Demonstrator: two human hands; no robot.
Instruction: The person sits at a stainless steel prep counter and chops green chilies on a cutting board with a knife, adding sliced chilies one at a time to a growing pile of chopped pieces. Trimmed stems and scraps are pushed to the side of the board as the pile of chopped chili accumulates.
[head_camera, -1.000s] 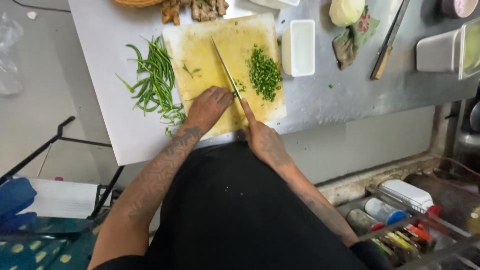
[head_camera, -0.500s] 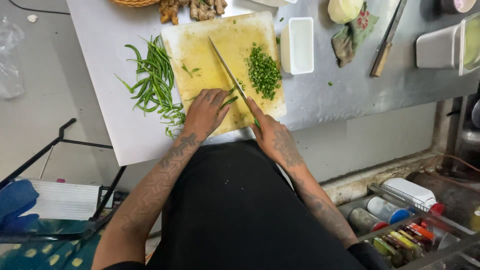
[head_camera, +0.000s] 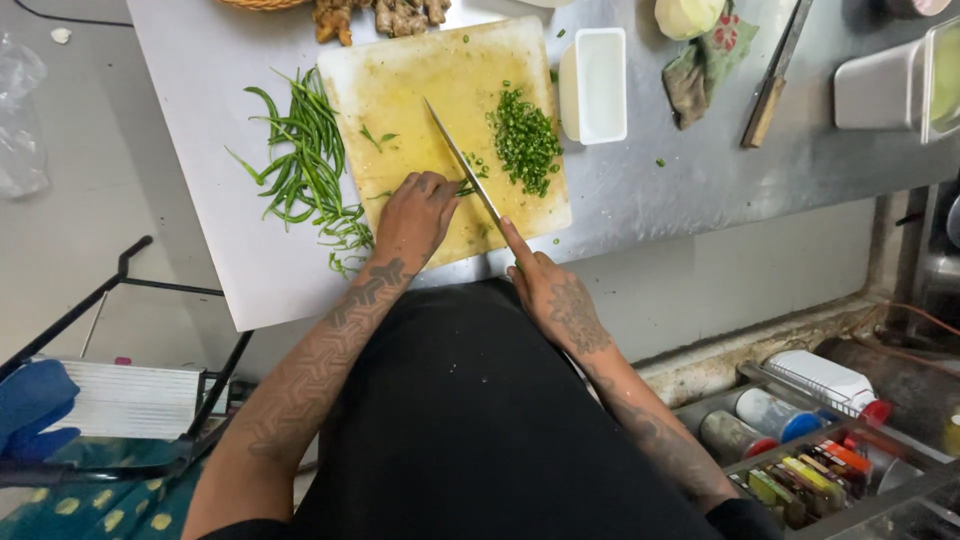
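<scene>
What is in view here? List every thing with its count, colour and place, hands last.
cutting board: one, yellowish, on the metal counter
whole green chillies: a loose pile, green, left of the board
chopped chillies: one heap, green, right part of the board
knife: one, steel blade, lying aslant across the board
white tub: one, white, right of the board
cloth: one, grey-green with red, right of the tub
second knife: one, wooden handle, right of the cloth
ginger: several pieces, brown, above the board
bottles: several, mixed colours, in a rack at lower right
left hand: on the board, beside the blade
right hand: holding the knife's handle
</scene>
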